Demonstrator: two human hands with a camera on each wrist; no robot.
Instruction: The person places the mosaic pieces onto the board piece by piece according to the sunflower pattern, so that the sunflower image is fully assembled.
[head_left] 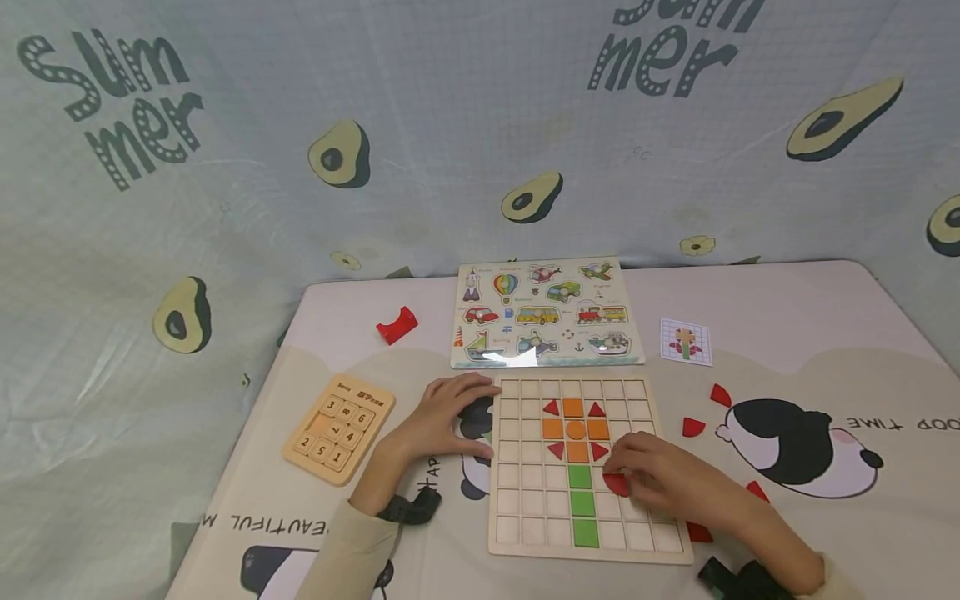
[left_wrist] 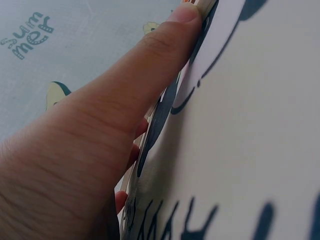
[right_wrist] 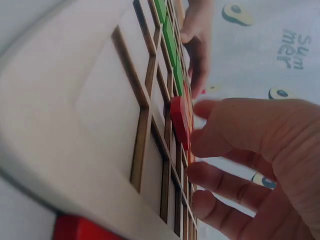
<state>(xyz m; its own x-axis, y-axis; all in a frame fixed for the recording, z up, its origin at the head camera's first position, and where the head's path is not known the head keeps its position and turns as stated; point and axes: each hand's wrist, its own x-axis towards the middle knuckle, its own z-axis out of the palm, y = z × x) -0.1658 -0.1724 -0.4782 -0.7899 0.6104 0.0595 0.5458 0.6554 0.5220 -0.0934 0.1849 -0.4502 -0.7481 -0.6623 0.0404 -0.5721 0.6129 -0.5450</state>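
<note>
A wooden grid board point(head_left: 525, 492) lies in front of me with a flower made of orange squares point(head_left: 574, 429), red triangles and a green stem point(head_left: 582, 502). My right hand point(head_left: 628, 473) pinches a red quarter-round piece point(head_left: 617, 484) on a cell just right of the stem. In the right wrist view the red piece point(right_wrist: 180, 120) stands on edge on the board point(right_wrist: 90, 120) between my thumb and fingers point(right_wrist: 215, 175). My left hand point(head_left: 467, 417) rests flat against the board's left edge, holding nothing. In the left wrist view its thumb point(left_wrist: 150, 65) lies along the table mat.
Behind the board lies a vehicle peg puzzle point(head_left: 546, 312), with a red arch block point(head_left: 397, 324) to its left and a small pattern card point(head_left: 686, 342) to its right. A number slide puzzle point(head_left: 339, 427) sits at the left. Loose red pieces point(head_left: 693, 427) are scattered right of the board.
</note>
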